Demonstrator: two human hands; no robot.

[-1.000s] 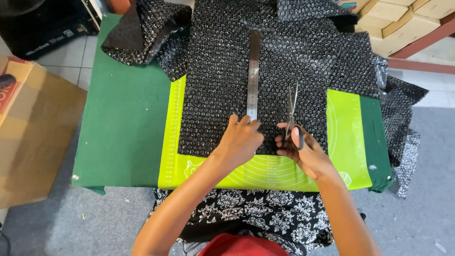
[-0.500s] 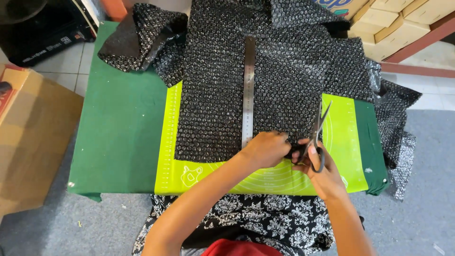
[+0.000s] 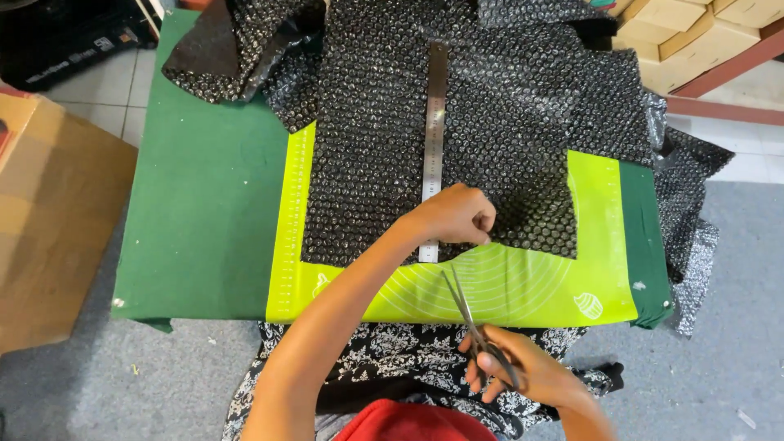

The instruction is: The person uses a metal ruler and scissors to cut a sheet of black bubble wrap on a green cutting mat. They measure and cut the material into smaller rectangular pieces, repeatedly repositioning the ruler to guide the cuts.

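Seen from above, a small table (image 3: 204,237) covered in green cloth stands on a grey floor. At the far left, off the table, a brown cardboard box (image 3: 49,220) sits on the floor, with a black case (image 3: 65,37) behind it at the top left corner of the view.

A lime-green mat (image 3: 523,286) lies along the table's near edge, from about the middle to near the right edge. A large sheet of black bubble wrap (image 3: 367,163) covers most of the mat and runs off the table's far edge, with loose folds bunched at the far left corner and hanging over the right edge. A steel ruler (image 3: 434,106) lies on the wrap, pointing from the far edge straight toward the near edge.

The left hand (image 3: 453,216) rests on the near end of the ruler, fingers curled, pressing ruler and wrap down just above the wrap's cut near edge.

To the right and nearer the body, past the table's near edge, the right hand (image 3: 518,371) grips the handles of scissors (image 3: 465,306). The blades look nearly closed and point up over the bare mat, short of the wrap.

Stacked cardboard boxes (image 3: 686,33) fill the top right corner.
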